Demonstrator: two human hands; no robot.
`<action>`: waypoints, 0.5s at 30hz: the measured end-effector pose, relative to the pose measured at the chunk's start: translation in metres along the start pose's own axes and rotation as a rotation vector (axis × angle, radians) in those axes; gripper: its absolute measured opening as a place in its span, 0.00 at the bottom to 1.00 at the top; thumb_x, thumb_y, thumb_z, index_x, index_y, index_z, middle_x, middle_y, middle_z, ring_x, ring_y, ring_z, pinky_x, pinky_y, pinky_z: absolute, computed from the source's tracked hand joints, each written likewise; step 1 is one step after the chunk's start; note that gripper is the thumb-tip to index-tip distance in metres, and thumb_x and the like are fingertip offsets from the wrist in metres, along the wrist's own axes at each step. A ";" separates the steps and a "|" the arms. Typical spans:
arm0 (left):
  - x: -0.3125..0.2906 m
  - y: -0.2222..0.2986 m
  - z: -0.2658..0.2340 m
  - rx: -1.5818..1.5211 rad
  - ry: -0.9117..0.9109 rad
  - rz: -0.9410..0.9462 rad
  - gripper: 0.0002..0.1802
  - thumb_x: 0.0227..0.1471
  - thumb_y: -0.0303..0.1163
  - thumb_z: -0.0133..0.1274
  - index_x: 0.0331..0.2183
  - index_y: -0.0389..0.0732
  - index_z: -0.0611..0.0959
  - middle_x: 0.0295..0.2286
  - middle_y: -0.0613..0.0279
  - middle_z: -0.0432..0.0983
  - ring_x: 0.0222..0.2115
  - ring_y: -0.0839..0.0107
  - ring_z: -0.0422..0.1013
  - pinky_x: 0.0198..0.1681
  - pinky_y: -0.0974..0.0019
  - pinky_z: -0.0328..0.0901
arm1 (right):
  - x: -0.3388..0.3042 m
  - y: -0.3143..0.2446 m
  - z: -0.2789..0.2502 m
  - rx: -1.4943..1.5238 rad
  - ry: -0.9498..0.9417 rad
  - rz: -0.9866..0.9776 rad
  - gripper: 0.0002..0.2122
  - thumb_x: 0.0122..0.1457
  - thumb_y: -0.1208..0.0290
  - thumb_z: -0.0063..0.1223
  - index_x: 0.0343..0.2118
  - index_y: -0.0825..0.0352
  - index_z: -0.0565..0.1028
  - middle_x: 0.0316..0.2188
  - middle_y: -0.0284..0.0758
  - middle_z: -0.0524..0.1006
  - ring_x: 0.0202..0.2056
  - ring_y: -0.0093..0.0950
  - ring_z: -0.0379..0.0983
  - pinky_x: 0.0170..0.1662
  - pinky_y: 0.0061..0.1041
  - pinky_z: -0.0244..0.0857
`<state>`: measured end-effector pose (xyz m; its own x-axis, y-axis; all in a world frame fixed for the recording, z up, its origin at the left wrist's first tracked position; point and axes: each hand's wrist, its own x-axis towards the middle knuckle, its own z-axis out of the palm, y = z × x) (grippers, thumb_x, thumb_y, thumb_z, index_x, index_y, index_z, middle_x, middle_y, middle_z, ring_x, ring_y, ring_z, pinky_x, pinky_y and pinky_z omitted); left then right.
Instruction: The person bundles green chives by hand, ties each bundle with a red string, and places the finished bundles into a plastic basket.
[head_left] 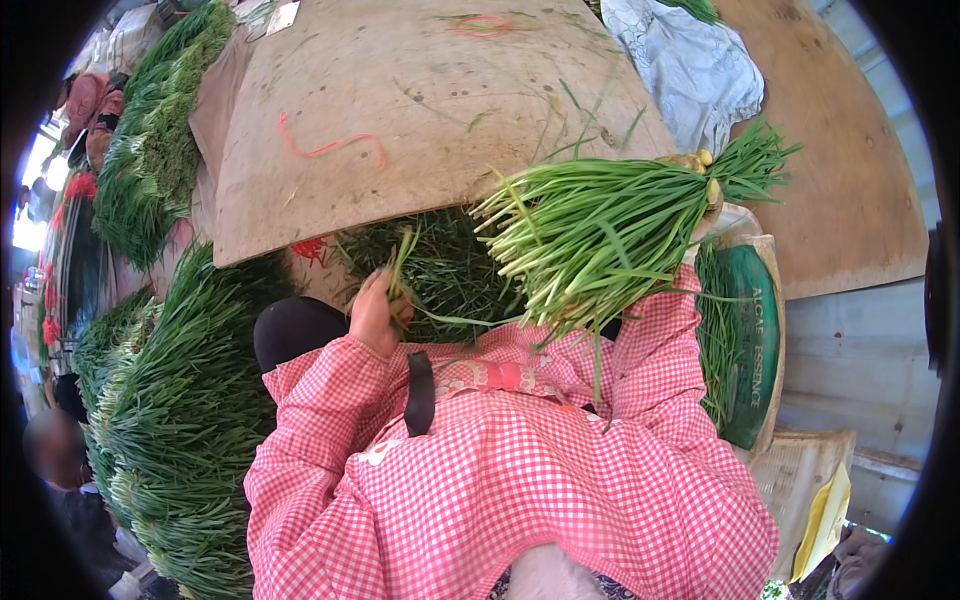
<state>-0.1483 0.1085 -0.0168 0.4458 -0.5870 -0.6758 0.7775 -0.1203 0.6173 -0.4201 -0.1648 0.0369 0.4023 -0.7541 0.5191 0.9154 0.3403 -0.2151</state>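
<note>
1. Out over the work space, straight onto a broad wooden board point(440, 110), spanning the upper middle, with another brown board point(840, 150) up at the right in front of a pale wall point(860, 360).
2. Down the left side now, into green heaps point(190, 400): at least two, piled too thickly to count by the stalk.
3. Swinging right, to the main event: one thick leafy bunch point(600, 230), held up at the near right corner of the broad board, pale ends to the left, leaf tips to the right.
4. Gripped around the leafy side by the right hand point(712, 195), showing only in part behind the stalks.
5. Across to the left hand point(375, 315), closed in a pinch on a few thin strands point(404, 258), just above dark loose greens point(455, 270).
6. Looks, as a judgement, like the picking-over step, parting stray strands from the bunch. Calls next, probably, for dropping those strands and reaching back to the pale ends, without slackening the right grip.
7. Totting up: two boards, at least two heaps, one bunch, two hands. Cannot number the strands exactly.
8. Down to the smallest: two red strings point(330, 148) on the broad board, one curling near its left side, one at the top.
</note>
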 end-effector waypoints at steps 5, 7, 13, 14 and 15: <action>-0.028 0.011 0.083 0.622 -0.472 0.070 0.27 0.55 0.45 0.44 0.50 0.38 0.64 0.40 0.65 0.69 0.37 0.74 0.66 0.41 0.71 0.61 | 0.000 0.008 0.008 -0.153 0.005 0.012 0.14 0.52 0.69 0.48 0.42 0.63 0.70 0.33 0.31 0.73 0.40 0.26 0.67 0.47 0.35 0.61; -0.013 -0.002 0.101 0.696 -0.418 0.187 0.23 0.54 0.40 0.45 0.46 0.33 0.69 0.39 0.61 0.71 0.37 0.73 0.66 0.42 0.70 0.60 | 0.002 0.014 0.009 -0.216 0.035 -0.014 0.14 0.50 0.70 0.50 0.42 0.63 0.69 0.32 0.31 0.73 0.39 0.26 0.67 0.47 0.33 0.60; 0.025 -0.027 0.076 0.898 -0.309 0.369 0.15 0.53 0.34 0.44 0.38 0.33 0.75 0.27 0.65 0.71 0.27 0.77 0.65 0.30 0.74 0.60 | -0.002 0.006 0.003 -0.153 0.106 0.058 0.13 0.51 0.67 0.49 0.40 0.62 0.71 0.32 0.31 0.72 0.38 0.26 0.65 0.44 0.33 0.62; 0.025 -0.018 0.068 0.936 -0.228 0.407 0.14 0.53 0.34 0.44 0.38 0.34 0.75 0.26 0.66 0.71 0.25 0.78 0.64 0.28 0.75 0.60 | -0.002 0.005 0.008 -0.027 0.182 0.063 0.12 0.52 0.66 0.48 0.40 0.62 0.72 0.32 0.31 0.72 0.38 0.26 0.66 0.43 0.34 0.64; 0.036 -0.016 0.048 0.781 -0.180 0.359 0.13 0.52 0.33 0.44 0.36 0.35 0.75 0.24 0.67 0.70 0.23 0.78 0.63 0.26 0.75 0.58 | -0.005 -0.002 0.007 -0.113 0.234 0.034 0.12 0.52 0.66 0.48 0.39 0.62 0.72 0.33 0.31 0.73 0.37 0.27 0.67 0.42 0.34 0.65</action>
<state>-0.1660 0.0505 -0.0316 0.4770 -0.8043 -0.3543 0.0480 -0.3787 0.9243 -0.4237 -0.1579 0.0400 0.4129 -0.8573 0.3076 0.8920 0.3125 -0.3265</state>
